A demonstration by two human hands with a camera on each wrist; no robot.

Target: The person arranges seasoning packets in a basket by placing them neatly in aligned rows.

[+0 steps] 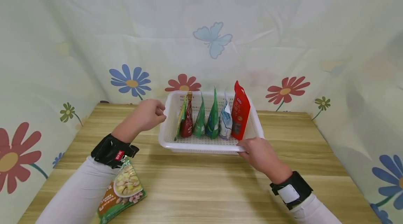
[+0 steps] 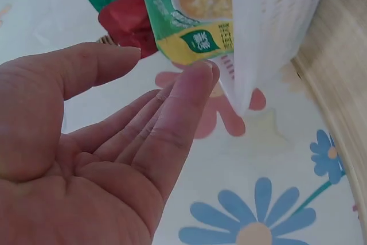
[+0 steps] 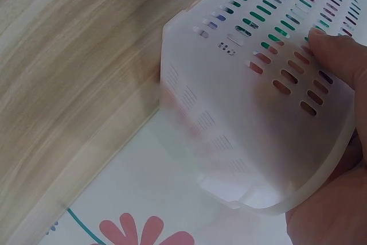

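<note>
A white plastic basket point(image 1: 201, 146) stands on the table with several packages upright in a row. From left to right they are a thin green-and-yellow packet point(image 1: 180, 119), a dark red bottle-shaped package point(image 1: 188, 120), green pouches point(image 1: 213, 120), a white-and-blue pouch point(image 1: 225, 120) and a red bag point(image 1: 240, 112). My right hand point(image 1: 259, 154) grips the front rim near the right corner; in the right wrist view its thumb point(image 3: 335, 53) presses the slotted wall. At the left rim my left hand point(image 1: 145, 113) hovers with nothing between thumb and loosely bent fingers point(image 2: 178, 107).
A green-and-brown food packet point(image 1: 126, 189) lies flat at the table's front left, partly hidden under my left forearm. Flower-printed cloth point(image 1: 201, 14) stands behind the wooden table point(image 1: 201, 185) and along both its sides.
</note>
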